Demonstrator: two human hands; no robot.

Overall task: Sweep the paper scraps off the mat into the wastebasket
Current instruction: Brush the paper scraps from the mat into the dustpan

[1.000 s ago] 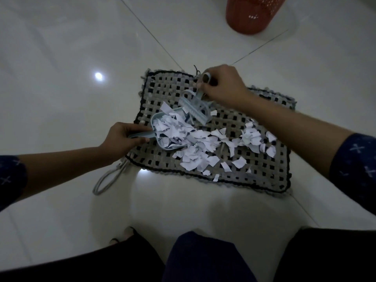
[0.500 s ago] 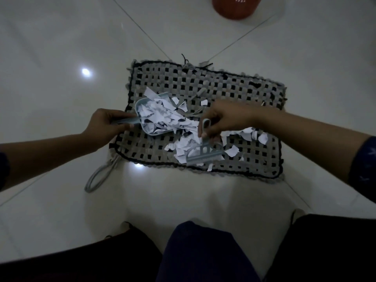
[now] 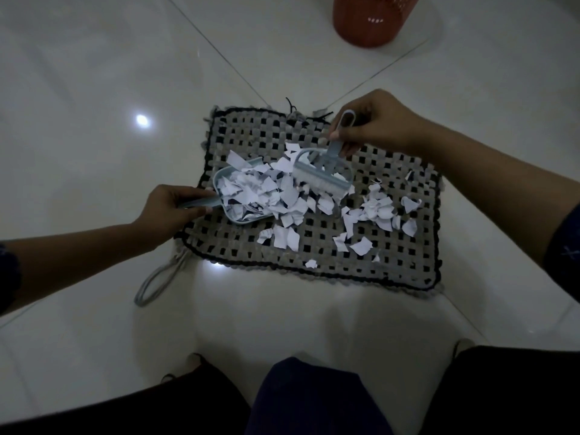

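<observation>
A grey and black woven mat (image 3: 392, 265) lies on the floor in front of me. White paper scraps (image 3: 373, 211) are strewn over its middle and right. My left hand (image 3: 169, 208) grips the handle of a pale blue dustpan (image 3: 219, 180) at the mat's left edge; the pan is heaped with scraps. My right hand (image 3: 373, 120) holds a pale blue hand brush (image 3: 323, 177) by its looped handle, bristles down on the scraps just right of the pan. The red wastebasket (image 3: 373, 17) stands beyond the mat, at the top of the view.
White glossy floor tiles (image 3: 94, 89) surround the mat. A grey cord loop (image 3: 153, 284) trails from the mat's near left corner. My legs in dark clothing (image 3: 314, 400) fill the bottom of the view.
My right hand has carried the brush from the mat's near edge up to its far side, beside the dustpan. More scraps lie piled in the pan. The left hand has stayed put.
</observation>
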